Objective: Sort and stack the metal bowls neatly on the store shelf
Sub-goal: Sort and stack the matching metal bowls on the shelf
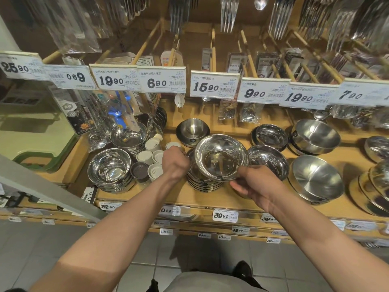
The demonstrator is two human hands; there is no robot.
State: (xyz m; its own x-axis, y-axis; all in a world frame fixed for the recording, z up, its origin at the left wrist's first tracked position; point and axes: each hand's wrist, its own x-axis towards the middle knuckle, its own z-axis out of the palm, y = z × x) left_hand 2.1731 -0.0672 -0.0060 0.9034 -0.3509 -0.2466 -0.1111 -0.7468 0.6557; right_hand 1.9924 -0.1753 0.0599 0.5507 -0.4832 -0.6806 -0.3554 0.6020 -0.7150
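While I look down at a light wooden store shelf (242,199) above a grey tiled floor (147,270), price tags (214,85) hang along a rail overhead and packaged cutlery hangs behind them. My right hand (250,184) pinches the near rim of a shiny metal bowl (221,157), fingers curled under it; the bowl opens upward and tilts slightly toward me, round, so it has no long axis. It sits atop a stack of like bowls (202,180) at the shelf's middle. My left hand (174,161) is closed in a fist against the stack's left side; I cannot tell whether it grips anything. White lidded cups (151,157) stand just left, and another bowl stack (109,169) beyond.
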